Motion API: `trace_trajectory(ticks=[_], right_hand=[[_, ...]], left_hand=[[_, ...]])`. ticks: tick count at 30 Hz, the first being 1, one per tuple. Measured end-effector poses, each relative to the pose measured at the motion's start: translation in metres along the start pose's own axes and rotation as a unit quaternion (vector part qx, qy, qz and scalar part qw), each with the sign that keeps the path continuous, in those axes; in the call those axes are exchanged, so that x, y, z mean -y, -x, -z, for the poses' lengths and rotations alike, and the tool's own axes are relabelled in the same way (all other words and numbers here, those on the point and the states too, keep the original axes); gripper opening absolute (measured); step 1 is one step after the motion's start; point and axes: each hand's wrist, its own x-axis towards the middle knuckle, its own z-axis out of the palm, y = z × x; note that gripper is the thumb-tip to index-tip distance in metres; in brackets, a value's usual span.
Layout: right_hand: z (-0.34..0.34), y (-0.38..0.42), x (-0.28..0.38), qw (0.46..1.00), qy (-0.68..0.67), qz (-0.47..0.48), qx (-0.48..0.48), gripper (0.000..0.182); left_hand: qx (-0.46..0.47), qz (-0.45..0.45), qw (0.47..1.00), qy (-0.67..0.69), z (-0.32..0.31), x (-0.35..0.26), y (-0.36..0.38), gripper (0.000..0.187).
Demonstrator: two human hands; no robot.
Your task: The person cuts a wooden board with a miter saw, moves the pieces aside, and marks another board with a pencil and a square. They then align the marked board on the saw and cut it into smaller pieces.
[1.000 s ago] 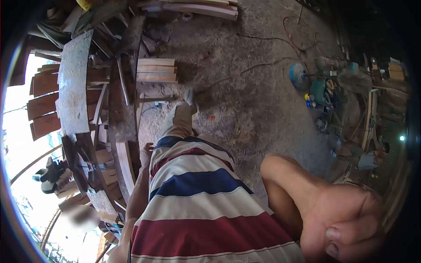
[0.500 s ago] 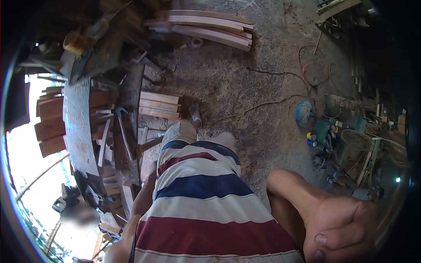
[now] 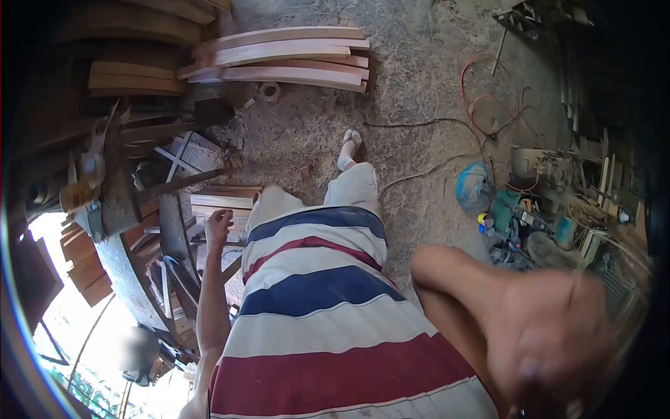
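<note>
My left hand [image 3: 220, 227] hangs beside my left thigh, near a low stack of short planks [image 3: 222, 199]. Its fingers are loosely bent and apart, with nothing in them. My right hand [image 3: 551, 335] is raised close to the camera at the right, the arm folded at the elbow. It is curled closed and smeared by motion. Whatever it may hold is hidden. Between the arms is my striped shirt [image 3: 314, 321] in white, navy and dark red. One bare foot [image 3: 349, 148] steps forward on the dusty floor.
Long pale boards [image 3: 293, 56] lie ahead, with a roll of tape [image 3: 269, 91] beside them. A hose or cable [image 3: 433, 167] crosses the floor. A blue rounded object [image 3: 474, 187] and tools crowd the right. A workbench [image 3: 132, 279] and brown planks [image 3: 85, 269] stand left.
I have stepped forward, and the boards and bench have shifted in view. My left hand has swung forward into sight. My right hand stays raised and closed, now more blurred.
</note>
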Motion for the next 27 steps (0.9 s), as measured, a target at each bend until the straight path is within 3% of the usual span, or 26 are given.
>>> trace_trajectory(ticks=[2, 4, 5, 7, 8, 9, 10, 12, 14, 15, 17, 19, 21, 23, 26, 27], right_hand=[[0.029, 0.003, -0.076, 0.997, 0.035, -0.065, -0.036, 0.016], [0.054, 0.037, -0.167, 0.960, 0.104, -0.249, -0.068, 0.019], [0.066, 0.073, -0.220, 0.912, 0.148, -0.378, -0.063, 0.021], [0.094, 0.186, -0.314, 0.762, 0.247, -0.597, 0.049, 0.026], [0.113, 0.262, -0.360, 0.669, 0.360, -0.619, 0.198, 0.043], [0.125, 0.338, -0.392, 0.559, 0.385, -0.658, 0.326, 0.059], [0.139, 0.412, -0.409, 0.517, 0.369, -0.637, 0.438, 0.072], [0.157, 0.548, -0.447, 0.361, 0.315, -0.681, 0.554, 0.080], [0.151, 0.618, -0.484, 0.311, 0.298, -0.683, 0.590, 0.087], [0.146, 0.648, -0.513, 0.327, 0.340, -0.648, 0.598, 0.086], [0.134, 0.710, -0.562, 0.356, 0.421, -0.581, 0.599, 0.085], [0.111, 0.745, -0.619, 0.441, 0.461, -0.480, 0.602, 0.088], [0.088, 0.780, -0.673, 0.458, 0.477, -0.413, 0.626, 0.089], [0.053, 0.806, -0.723, 0.473, 0.455, -0.386, 0.648, 0.081], [0.041, 0.832, -0.758, 0.404, 0.481, -0.372, 0.683, 0.073], [0.043, 0.829, -0.764, 0.419, 0.448, -0.362, 0.702, 0.072]], left_hand=[[-0.028, 0.012, 0.998, -0.053, -0.026, -0.058, 0.031, 0.049], [-0.038, -0.020, 0.997, -0.066, -0.052, -0.098, 0.050, 0.052], [-0.043, 0.004, 0.998, -0.042, -0.068, -0.140, 0.069, 0.053], [-0.055, -0.082, 0.987, -0.125, -0.094, -0.171, 0.076, 0.054], [-0.057, -0.081, 0.985, -0.142, -0.105, -0.189, 0.077, 0.055], [-0.049, -0.094, 0.984, -0.145, -0.114, -0.188, 0.070, 0.058], [-0.002, -0.075, 0.984, -0.161, -0.117, -0.195, 0.058, 0.060], [0.027, -0.077, 0.980, -0.179, -0.113, -0.203, 0.030, 0.063], [0.037, -0.095, 0.973, -0.205, -0.105, -0.207, 0.010, 0.067], [0.038, -0.109, 0.967, -0.227, -0.099, -0.205, 0.004, 0.070], [0.046, -0.047, 0.976, -0.206, -0.089, -0.202, -0.008, 0.074], [0.027, -0.001, 0.978, -0.208, -0.079, -0.198, -0.015, 0.077], [0.020, -0.009, 0.975, -0.219, -0.071, -0.167, -0.014, 0.082], [0.024, 0.005, 0.977, -0.211, -0.070, -0.158, -0.019, 0.085], [0.027, 0.035, 0.977, -0.211, -0.071, -0.159, -0.018, 0.086], [0.027, 0.035, 0.976, -0.213, -0.072, -0.160, -0.017, 0.087]])
